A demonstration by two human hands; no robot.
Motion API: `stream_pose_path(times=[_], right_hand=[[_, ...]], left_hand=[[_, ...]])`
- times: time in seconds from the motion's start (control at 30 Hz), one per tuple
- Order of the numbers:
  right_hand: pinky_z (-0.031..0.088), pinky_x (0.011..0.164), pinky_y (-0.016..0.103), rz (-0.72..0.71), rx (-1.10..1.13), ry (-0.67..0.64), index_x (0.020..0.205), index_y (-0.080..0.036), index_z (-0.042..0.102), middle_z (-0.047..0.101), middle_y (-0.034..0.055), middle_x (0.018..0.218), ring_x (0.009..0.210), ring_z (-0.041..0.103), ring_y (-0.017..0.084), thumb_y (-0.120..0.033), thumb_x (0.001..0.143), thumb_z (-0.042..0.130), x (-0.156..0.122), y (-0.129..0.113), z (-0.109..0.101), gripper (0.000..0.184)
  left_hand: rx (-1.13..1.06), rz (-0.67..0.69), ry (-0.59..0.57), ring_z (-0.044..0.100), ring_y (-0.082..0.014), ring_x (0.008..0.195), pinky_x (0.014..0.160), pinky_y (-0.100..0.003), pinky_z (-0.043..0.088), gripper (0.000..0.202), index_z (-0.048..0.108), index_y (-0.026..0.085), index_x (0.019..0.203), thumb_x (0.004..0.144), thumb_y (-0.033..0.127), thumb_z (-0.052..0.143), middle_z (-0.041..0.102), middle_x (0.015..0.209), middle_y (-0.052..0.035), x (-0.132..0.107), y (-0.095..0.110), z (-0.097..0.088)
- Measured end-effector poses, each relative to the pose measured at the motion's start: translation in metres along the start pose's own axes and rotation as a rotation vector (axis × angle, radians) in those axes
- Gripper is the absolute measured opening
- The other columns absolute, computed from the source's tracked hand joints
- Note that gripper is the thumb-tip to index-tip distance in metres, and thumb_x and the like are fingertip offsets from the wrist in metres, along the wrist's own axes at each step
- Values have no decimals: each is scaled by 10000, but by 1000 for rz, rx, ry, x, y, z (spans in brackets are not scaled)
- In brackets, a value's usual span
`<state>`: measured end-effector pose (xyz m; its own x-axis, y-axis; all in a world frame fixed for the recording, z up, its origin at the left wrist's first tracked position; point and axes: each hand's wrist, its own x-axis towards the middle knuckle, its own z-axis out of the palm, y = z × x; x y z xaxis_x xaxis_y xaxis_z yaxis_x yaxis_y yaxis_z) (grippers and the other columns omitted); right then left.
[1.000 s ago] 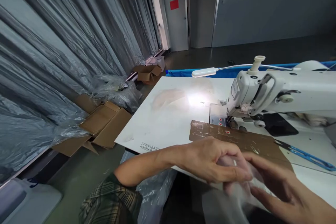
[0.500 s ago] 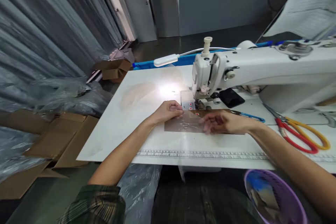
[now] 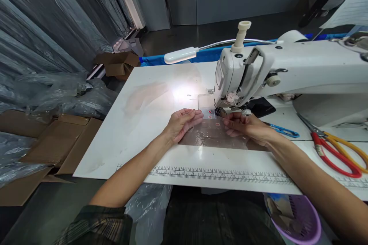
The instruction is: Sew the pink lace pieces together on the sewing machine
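Observation:
On the sewing machine's bed lies a clear plastic sheet (image 3: 212, 136) over a brown strip (image 3: 255, 146), just in front of the needle and presser foot (image 3: 219, 111). My left hand (image 3: 184, 125) pinches the sheet's left part, thumb against fingers. At the right of the presser foot, my right hand (image 3: 244, 127) has thumb and fingers closed on the sheet's upper edge. Its fingertips are close to the foot. Small red marks show on the metal plate and under the plastic. The white sewing machine head (image 3: 238, 72) stands over the work.
A lit lamp (image 3: 180, 55) shines on the white table (image 3: 138, 130). Right of my hands are blue snips (image 3: 283, 130), scissors with red and yellow handles (image 3: 335, 149) and a black flat object (image 3: 260, 106). A ruler strip (image 3: 218, 174) runs along the front edge; a purple basket (image 3: 312, 226) stands below.
My right hand has moved up from the sheet's middle to beside the presser foot. The left hand has turned slightly at the sheet's left side. The view has tilted downward.

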<state>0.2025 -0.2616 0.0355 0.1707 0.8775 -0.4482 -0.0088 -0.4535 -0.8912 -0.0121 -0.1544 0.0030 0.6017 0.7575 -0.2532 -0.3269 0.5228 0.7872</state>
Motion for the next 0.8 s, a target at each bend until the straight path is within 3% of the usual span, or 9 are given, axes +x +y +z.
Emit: stream_pose_path(times=[0.2,0.53,0.7,0.8], right_hand=[[568,573,232,-57,142,110,754,-160,659,669,20,674,595,645,129,-581,529,883,1,3,5,528],[592,626,288,-78,214,206,780,-184,641,667,10,684,653,660,172,-554,533,897,4,10,7,514],[583,716,335,-145,17,95,849,-180,644,695,58,797,744,673,204,-599,665,803,3,13,8,484],[560,734,320,-170,-198,-115,1016,-177,645,710,57,856,784,674,190,-507,734,783,-11,9,5,455]], left_hand=[[-238,-7,-31,669,-262,1107,1041,-381,518,176,576,113,752,801,146,741,675,1164,-128,-2,0,4],[-217,43,47,711,-222,990,1000,-380,546,162,558,117,830,824,134,719,701,1012,-95,-2,-1,7],[-28,47,32,714,-218,998,991,-380,543,284,523,149,857,793,250,781,721,1052,-115,1,-2,4],[163,78,28,735,-214,906,868,-360,588,397,489,168,839,746,371,817,741,1016,-124,-5,2,5]])
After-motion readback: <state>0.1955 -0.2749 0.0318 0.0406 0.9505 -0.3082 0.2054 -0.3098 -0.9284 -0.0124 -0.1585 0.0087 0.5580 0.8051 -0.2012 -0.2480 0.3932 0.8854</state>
